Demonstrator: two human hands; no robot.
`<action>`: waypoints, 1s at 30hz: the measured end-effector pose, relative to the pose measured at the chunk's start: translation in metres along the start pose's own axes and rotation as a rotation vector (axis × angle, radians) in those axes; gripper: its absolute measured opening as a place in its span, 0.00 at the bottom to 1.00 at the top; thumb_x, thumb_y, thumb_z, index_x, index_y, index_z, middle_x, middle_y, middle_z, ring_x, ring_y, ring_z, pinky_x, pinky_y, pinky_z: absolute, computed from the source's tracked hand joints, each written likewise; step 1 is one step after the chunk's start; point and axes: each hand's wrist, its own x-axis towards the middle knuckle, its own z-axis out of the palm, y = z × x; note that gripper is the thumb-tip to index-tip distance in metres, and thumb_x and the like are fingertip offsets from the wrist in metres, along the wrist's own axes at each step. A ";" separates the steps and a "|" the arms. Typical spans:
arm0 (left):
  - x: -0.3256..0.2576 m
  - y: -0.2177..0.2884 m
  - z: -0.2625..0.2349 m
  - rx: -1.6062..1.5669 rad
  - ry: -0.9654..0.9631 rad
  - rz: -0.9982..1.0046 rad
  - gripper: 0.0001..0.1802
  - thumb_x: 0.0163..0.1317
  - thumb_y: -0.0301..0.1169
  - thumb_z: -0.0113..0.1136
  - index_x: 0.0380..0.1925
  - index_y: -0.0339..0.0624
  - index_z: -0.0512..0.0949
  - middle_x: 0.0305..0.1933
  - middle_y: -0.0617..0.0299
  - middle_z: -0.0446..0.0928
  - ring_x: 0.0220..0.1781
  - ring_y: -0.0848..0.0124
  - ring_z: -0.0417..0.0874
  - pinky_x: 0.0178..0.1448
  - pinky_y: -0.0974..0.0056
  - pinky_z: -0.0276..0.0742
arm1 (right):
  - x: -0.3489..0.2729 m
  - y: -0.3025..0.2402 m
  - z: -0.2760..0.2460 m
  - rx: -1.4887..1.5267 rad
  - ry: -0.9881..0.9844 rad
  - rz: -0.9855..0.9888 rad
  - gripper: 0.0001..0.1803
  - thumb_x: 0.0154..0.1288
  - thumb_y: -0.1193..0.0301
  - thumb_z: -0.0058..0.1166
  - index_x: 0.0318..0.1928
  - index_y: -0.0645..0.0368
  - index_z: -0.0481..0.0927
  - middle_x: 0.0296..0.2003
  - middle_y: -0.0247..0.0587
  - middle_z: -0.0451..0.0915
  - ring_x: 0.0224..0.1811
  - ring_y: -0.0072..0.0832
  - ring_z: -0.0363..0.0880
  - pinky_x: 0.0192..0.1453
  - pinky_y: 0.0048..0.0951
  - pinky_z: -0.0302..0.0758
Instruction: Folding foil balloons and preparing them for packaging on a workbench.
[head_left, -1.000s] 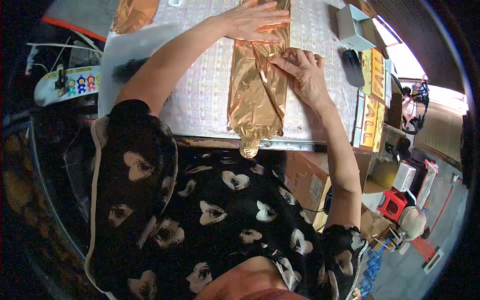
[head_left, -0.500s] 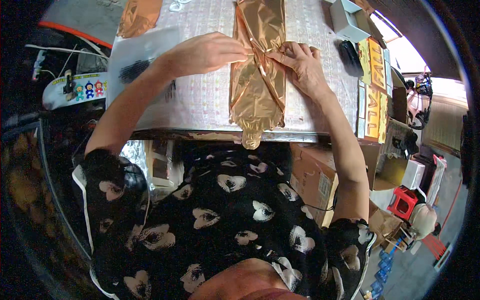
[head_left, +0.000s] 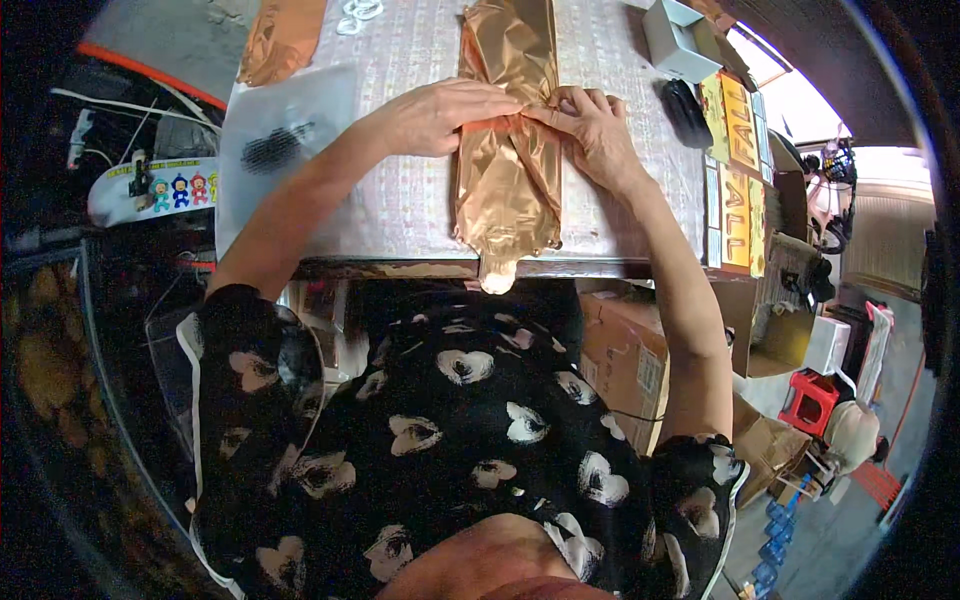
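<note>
A shiny gold foil balloon (head_left: 508, 195), flat and uninflated, runs lengthwise down the middle of the table. Its narrow tail sticks out past the near table edge. Across its middle the foil is gathered into creases, and both hands meet there. My left hand (head_left: 440, 115) comes from the left with its fingers laid together over the gathered foil; its fingertips touch the crease. From the other side my right hand (head_left: 597, 128) pinches the foil between thumb and curled fingers. The far part of the balloon reaches beyond the top of the view.
On the patterned tablecloth (head_left: 400, 200) lie a clear plastic bag (head_left: 330, 110) with thin black pieces, orange foil (head_left: 283, 45) and white rings (head_left: 358, 14). At right are a black case (head_left: 686, 112), an open white box (head_left: 682, 45) and yellow packages (head_left: 738, 215). A cardboard box (head_left: 620, 345) stands below.
My left hand has slid right along the foil toward my right hand. The gathered crease now lies more straight across the balloon. The whole view has shifted slightly.
</note>
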 end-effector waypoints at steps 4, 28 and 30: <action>0.000 0.001 0.002 -0.073 0.043 -0.074 0.30 0.63 0.23 0.64 0.68 0.43 0.76 0.67 0.53 0.80 0.69 0.55 0.79 0.73 0.53 0.74 | 0.000 0.012 0.001 0.001 0.038 -0.046 0.29 0.65 0.69 0.62 0.66 0.28 0.81 0.54 0.29 0.79 0.56 0.37 0.75 0.62 0.43 0.64; -0.013 -0.018 0.015 -0.523 0.144 -0.866 0.25 0.80 0.47 0.53 0.50 0.33 0.84 0.37 0.74 0.78 0.40 0.80 0.75 0.46 0.69 0.74 | 0.010 0.014 0.020 0.436 0.230 0.213 0.08 0.64 0.70 0.72 0.42 0.59 0.90 0.36 0.36 0.85 0.44 0.31 0.76 0.55 0.33 0.73; -0.017 -0.025 0.024 -0.546 0.208 -0.825 0.25 0.80 0.48 0.53 0.49 0.33 0.84 0.36 0.74 0.78 0.40 0.80 0.75 0.46 0.69 0.74 | 0.012 0.014 0.020 0.422 0.190 0.228 0.08 0.63 0.70 0.72 0.41 0.60 0.90 0.36 0.36 0.85 0.43 0.32 0.76 0.56 0.35 0.72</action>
